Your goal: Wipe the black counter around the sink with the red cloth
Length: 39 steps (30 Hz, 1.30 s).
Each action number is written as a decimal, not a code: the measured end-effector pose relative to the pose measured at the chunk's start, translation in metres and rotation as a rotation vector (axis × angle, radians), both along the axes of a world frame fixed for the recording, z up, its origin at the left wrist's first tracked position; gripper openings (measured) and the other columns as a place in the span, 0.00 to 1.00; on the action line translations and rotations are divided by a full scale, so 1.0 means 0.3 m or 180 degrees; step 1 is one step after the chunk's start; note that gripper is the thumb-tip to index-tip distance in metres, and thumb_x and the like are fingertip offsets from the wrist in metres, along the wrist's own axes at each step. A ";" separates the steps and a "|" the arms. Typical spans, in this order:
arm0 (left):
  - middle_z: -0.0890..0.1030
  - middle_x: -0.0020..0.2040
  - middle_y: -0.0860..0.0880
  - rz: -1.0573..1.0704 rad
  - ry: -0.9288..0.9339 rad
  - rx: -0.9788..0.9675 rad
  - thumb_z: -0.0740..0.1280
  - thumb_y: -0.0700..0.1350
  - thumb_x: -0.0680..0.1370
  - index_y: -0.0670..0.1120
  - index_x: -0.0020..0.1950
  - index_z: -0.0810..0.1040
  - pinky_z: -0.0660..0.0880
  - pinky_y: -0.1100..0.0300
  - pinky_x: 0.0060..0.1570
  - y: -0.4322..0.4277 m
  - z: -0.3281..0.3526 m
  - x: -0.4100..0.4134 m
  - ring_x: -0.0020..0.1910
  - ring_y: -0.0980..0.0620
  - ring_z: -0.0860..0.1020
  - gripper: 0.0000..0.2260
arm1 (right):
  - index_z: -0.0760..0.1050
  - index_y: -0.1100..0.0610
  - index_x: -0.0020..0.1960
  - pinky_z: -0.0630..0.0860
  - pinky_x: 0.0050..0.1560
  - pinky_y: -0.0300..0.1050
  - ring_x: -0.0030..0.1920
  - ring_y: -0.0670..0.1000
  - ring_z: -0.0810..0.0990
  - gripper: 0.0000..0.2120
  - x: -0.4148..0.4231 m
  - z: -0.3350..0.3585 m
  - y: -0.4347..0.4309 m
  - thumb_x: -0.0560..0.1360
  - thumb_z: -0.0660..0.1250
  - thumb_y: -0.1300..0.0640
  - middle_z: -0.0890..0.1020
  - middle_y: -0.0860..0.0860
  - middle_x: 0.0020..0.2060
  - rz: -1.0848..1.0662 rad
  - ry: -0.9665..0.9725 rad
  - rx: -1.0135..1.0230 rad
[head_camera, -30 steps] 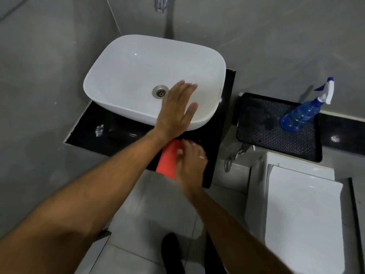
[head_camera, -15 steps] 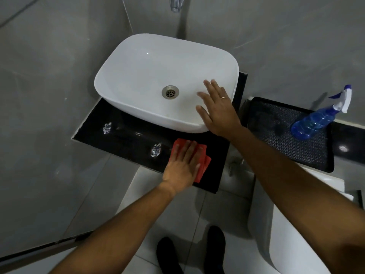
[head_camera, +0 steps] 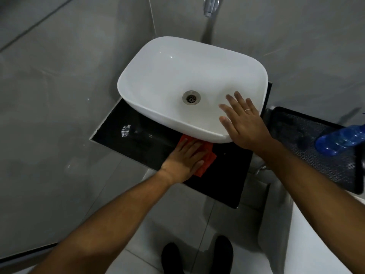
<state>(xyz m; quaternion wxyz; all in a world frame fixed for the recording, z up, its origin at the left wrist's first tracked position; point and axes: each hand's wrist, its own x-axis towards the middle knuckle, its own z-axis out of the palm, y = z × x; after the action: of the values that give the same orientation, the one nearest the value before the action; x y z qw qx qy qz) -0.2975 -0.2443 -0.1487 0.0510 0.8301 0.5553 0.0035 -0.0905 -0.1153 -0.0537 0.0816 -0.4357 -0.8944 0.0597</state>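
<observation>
Left hand [head_camera: 185, 158] slid crumpled red cloth [head_camera: 205, 158] leftward, flat-palmed on glossy black counter [head_camera: 223, 175]; right hand [head_camera: 244, 120] open, seemingly resting on sink [head_camera: 167, 76]

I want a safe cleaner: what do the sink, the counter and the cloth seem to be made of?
Sink: probably glazed ceramic; white, glossy, with a light glint. Black counter: looks like polished stone, mirror-like reflections; could be a glossy laminate. Red cloth: soft woven fabric, matte, creased under the left hand.

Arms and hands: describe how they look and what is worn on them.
Both forearms are bare, with no sleeves, watch or gloves in view. The right hand wears a thin pale ring on one finger. The left hand shows no jewellery.
</observation>
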 end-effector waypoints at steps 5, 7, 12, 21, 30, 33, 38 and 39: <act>0.74 0.71 0.43 0.0059 -0.0257 0.0284 0.56 0.52 0.83 0.46 0.69 0.77 0.52 0.48 0.78 0.007 0.019 -0.259 0.73 0.42 0.69 0.19 | 0.61 0.52 0.76 0.49 0.78 0.63 0.80 0.55 0.48 0.28 -0.002 0.006 -0.006 0.82 0.43 0.41 0.58 0.55 0.79 0.0010 -0.0026 0.0096; 0.73 0.72 0.44 0.0148 -0.0297 0.0239 0.56 0.53 0.83 0.48 0.69 0.76 0.52 0.48 0.78 0.017 0.012 -0.327 0.73 0.42 0.68 0.19 | 0.61 0.52 0.77 0.48 0.78 0.64 0.80 0.56 0.47 0.28 -0.002 0.008 -0.004 0.82 0.44 0.42 0.57 0.55 0.79 0.0106 -0.0063 0.0150; 0.74 0.70 0.42 0.0244 -0.0393 0.0355 0.60 0.50 0.82 0.46 0.67 0.78 0.61 0.43 0.74 0.045 0.006 -0.516 0.72 0.41 0.69 0.17 | 0.61 0.56 0.77 0.51 0.77 0.66 0.80 0.58 0.48 0.28 -0.005 0.005 0.006 0.82 0.46 0.44 0.59 0.58 0.79 0.0320 -0.0110 0.0261; 0.73 0.70 0.38 0.0756 -0.0029 0.0280 0.56 0.49 0.83 0.42 0.70 0.74 0.63 0.39 0.72 0.095 0.019 -0.857 0.72 0.37 0.70 0.20 | 0.61 0.55 0.77 0.52 0.77 0.65 0.80 0.57 0.49 0.27 -0.006 0.012 0.008 0.82 0.46 0.44 0.61 0.57 0.78 0.0298 -0.0134 0.0111; 0.59 0.80 0.43 0.1009 0.0120 -0.0224 0.42 0.59 0.81 0.48 0.80 0.58 0.46 0.44 0.77 0.134 0.018 -0.879 0.80 0.43 0.53 0.30 | 0.55 0.56 0.79 0.48 0.78 0.65 0.80 0.57 0.45 0.31 -0.148 0.049 -0.055 0.81 0.40 0.42 0.53 0.56 0.80 0.0403 -0.0265 -0.0033; 0.54 0.82 0.45 0.1081 0.0173 -0.0262 0.39 0.61 0.80 0.50 0.81 0.54 0.41 0.46 0.77 0.139 0.005 -0.883 0.81 0.45 0.49 0.31 | 0.54 0.57 0.79 0.47 0.77 0.66 0.80 0.59 0.46 0.33 -0.283 0.040 -0.070 0.80 0.40 0.41 0.53 0.58 0.80 0.0293 -0.0221 0.0035; 0.54 0.82 0.45 0.1090 0.0252 -0.0255 0.39 0.61 0.80 0.51 0.81 0.55 0.42 0.46 0.78 0.140 0.000 -0.885 0.81 0.45 0.49 0.31 | 0.45 0.52 0.80 0.43 0.77 0.67 0.80 0.59 0.40 0.36 -0.516 0.016 -0.058 0.79 0.40 0.32 0.46 0.57 0.80 0.0589 -0.0414 0.0237; 0.54 0.82 0.45 0.1085 0.0266 -0.0251 0.39 0.61 0.80 0.52 0.81 0.55 0.42 0.46 0.77 0.140 0.000 -0.887 0.81 0.45 0.49 0.31 | 0.44 0.51 0.80 0.42 0.77 0.67 0.80 0.59 0.39 0.37 -0.544 0.012 -0.054 0.78 0.39 0.30 0.45 0.56 0.80 0.0613 -0.0431 0.0232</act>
<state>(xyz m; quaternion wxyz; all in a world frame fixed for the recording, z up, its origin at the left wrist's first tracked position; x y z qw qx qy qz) -0.5638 -0.2024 -0.1488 0.0591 0.7208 0.6892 -0.0442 -0.2537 -0.1314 -0.0502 0.0306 -0.3476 -0.9371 0.0052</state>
